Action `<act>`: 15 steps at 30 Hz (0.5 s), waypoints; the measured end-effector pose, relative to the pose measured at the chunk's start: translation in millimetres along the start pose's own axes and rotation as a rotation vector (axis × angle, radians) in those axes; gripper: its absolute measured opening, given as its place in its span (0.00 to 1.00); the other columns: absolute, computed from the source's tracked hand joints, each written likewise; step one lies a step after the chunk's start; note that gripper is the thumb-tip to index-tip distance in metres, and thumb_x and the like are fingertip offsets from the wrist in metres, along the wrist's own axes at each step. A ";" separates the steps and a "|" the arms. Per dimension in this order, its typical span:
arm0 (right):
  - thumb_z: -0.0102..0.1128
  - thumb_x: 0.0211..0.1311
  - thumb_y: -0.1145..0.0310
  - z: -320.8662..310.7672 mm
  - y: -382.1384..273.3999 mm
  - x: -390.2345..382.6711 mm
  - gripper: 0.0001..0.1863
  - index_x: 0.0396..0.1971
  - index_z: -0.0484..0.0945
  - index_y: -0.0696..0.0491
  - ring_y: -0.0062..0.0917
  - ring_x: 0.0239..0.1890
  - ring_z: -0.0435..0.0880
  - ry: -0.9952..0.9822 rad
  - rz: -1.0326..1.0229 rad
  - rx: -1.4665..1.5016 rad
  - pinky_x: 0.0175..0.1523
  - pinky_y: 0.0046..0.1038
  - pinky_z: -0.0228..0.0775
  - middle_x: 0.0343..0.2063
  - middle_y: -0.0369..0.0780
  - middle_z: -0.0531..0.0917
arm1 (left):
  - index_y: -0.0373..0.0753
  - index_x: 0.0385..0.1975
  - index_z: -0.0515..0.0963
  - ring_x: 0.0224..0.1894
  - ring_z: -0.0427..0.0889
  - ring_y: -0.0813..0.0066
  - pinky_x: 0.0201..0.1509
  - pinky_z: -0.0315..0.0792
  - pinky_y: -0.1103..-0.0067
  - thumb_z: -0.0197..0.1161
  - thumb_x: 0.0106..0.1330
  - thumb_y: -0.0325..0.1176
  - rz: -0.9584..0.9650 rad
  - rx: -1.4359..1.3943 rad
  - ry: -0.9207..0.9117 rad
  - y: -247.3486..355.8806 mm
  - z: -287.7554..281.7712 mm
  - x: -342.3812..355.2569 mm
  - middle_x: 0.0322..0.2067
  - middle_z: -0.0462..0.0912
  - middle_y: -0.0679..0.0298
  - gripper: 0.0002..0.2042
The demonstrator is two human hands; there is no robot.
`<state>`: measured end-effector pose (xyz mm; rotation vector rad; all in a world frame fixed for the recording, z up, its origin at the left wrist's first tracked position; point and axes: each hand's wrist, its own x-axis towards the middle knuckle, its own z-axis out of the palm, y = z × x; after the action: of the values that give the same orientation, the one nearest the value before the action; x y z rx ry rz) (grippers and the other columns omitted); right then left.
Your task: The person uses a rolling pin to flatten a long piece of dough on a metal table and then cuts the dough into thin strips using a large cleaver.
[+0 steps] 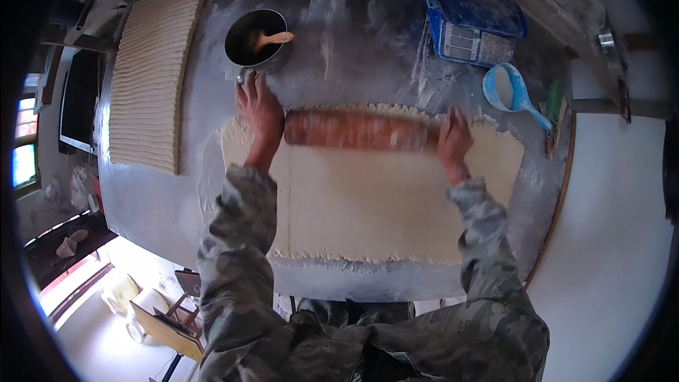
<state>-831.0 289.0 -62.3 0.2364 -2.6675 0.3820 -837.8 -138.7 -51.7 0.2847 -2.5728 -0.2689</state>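
A broad, pale sheet of dough (pixel 368 201) lies flat on the grey table in front of me, its edges ragged. Across its far part runs a thick reddish-brown rolling pin (pixel 357 131), smeared by motion. My right hand (pixel 455 143) is closed round the pin's right handle. At the pin's left end is my left hand (pixel 259 114), its fingers curled over where the handle is; that handle is hidden by the hand. Just beyond the left fingers stands a dark round pot (pixel 240 39) with a wooden-handled brush or scraper (pixel 274 39) in it.
A ridged slab of folded dough (pixel 152 78) lies at the far left. At the far right sit a blue scale (pixel 474 18) and a light-blue dipper (pixel 513 92), near a green object (pixel 553 102). Flour dusts the table (pixel 353 18). A wooden chair (pixel 166 329) stands at lower left.
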 end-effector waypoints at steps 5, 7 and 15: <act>0.49 0.70 0.61 7.3 -6.4 4.8 0.19 0.48 0.78 0.61 0.43 0.51 0.79 -0.121 0.070 0.045 0.56 0.38 0.71 0.50 0.50 0.80 | 0.46 0.45 0.78 0.62 0.67 0.59 0.60 0.63 0.61 0.55 0.61 0.29 -0.117 0.091 -0.159 -11.3 10.8 -12.9 0.53 0.75 0.66 0.13; 0.48 0.69 0.62 -13.9 -4.5 -41.6 0.19 0.51 0.76 0.60 0.43 0.55 0.76 -0.153 0.001 0.048 0.57 0.39 0.68 0.54 0.50 0.77 | 0.48 0.45 0.78 0.60 0.69 0.61 0.60 0.63 0.62 0.55 0.61 0.29 -0.093 0.116 -0.183 -15.0 -3.1 -57.0 0.52 0.76 0.66 0.13; 0.47 0.69 0.63 17.4 17.7 50.8 0.18 0.47 0.79 0.61 0.43 0.51 0.79 -0.048 0.029 0.062 0.54 0.40 0.70 0.51 0.48 0.80 | 0.45 0.40 0.78 0.49 0.73 0.55 0.51 0.67 0.61 0.53 0.58 0.28 -0.180 0.111 -0.116 11.0 37.9 41.4 0.44 0.78 0.59 0.11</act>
<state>-887.0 295.1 -59.1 0.2290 -2.7119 0.4747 -894.1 -133.6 -60.6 0.5582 -2.6840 -0.2126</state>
